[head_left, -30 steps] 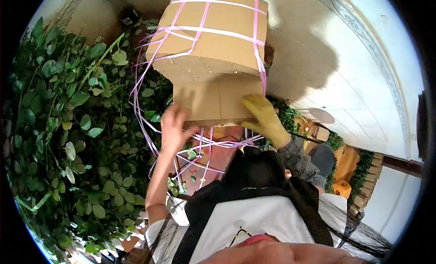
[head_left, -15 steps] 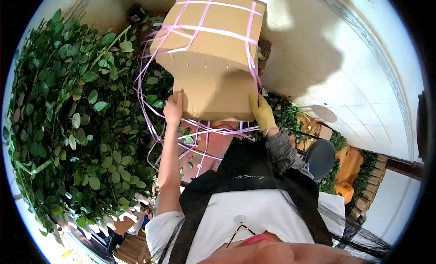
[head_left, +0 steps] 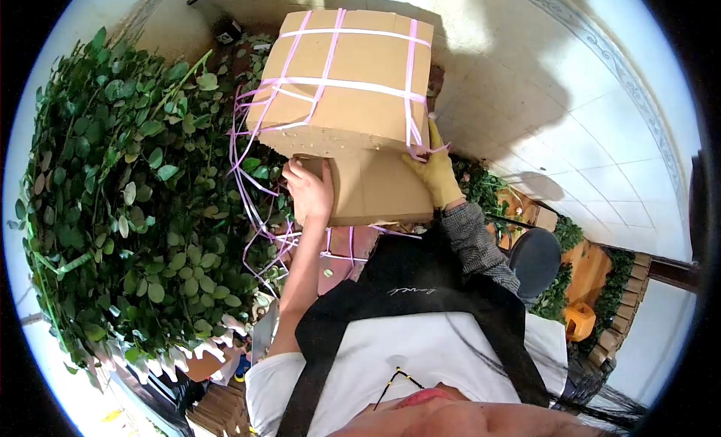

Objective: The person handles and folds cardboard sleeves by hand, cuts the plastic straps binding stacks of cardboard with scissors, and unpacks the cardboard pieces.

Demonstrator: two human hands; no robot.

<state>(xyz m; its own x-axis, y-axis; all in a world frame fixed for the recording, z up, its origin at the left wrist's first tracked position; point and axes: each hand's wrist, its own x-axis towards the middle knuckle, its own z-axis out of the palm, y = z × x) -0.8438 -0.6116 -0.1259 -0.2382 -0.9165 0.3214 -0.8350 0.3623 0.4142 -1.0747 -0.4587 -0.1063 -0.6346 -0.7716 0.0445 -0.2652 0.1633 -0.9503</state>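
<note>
A stack of brown cardboard (head_left: 360,65) bound with pink and white straps stands in front of me. From its near side a narrower cardboard piece (head_left: 379,189) sticks out toward my body. My bare left hand (head_left: 309,189) grips the left edge of this piece, fingers over the top. On the right, my right hand (head_left: 437,170) in a yellow glove holds the stack's near right corner, by the strap. Loose pink straps (head_left: 244,174) hang at the left of the cardboard, and more cross the reddish surface below it.
Leafy green stems (head_left: 143,204) are piled high along the left. At the right are a round dark stool (head_left: 535,260), an orange container (head_left: 579,321) and more greenery. A pale tiled wall (head_left: 601,144) rises at the upper right.
The narrower piece sits closer to my body and a little right. My left hand has moved in over its edge; my gloved right hand has shifted up to the strapped corner.
</note>
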